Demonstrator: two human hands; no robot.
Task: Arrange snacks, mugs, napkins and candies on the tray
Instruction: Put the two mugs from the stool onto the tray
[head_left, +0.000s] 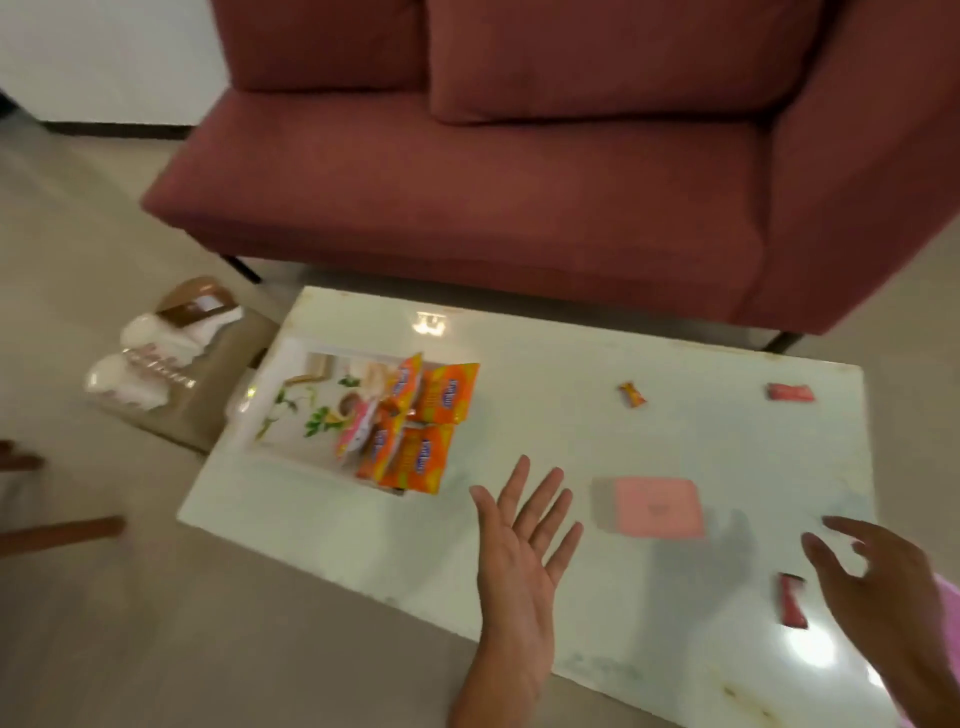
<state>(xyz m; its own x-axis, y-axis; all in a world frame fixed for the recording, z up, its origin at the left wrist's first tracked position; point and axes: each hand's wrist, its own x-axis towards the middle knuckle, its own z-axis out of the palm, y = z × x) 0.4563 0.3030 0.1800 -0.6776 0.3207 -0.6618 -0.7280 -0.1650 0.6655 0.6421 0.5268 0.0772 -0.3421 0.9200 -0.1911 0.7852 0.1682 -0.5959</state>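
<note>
My left hand is open, fingers spread, holding nothing, above the table. My right hand is also loose and empty, beside a red candy. The pink napkin lies between both hands. The tray with orange snack packets is to the left, further away.
</note>
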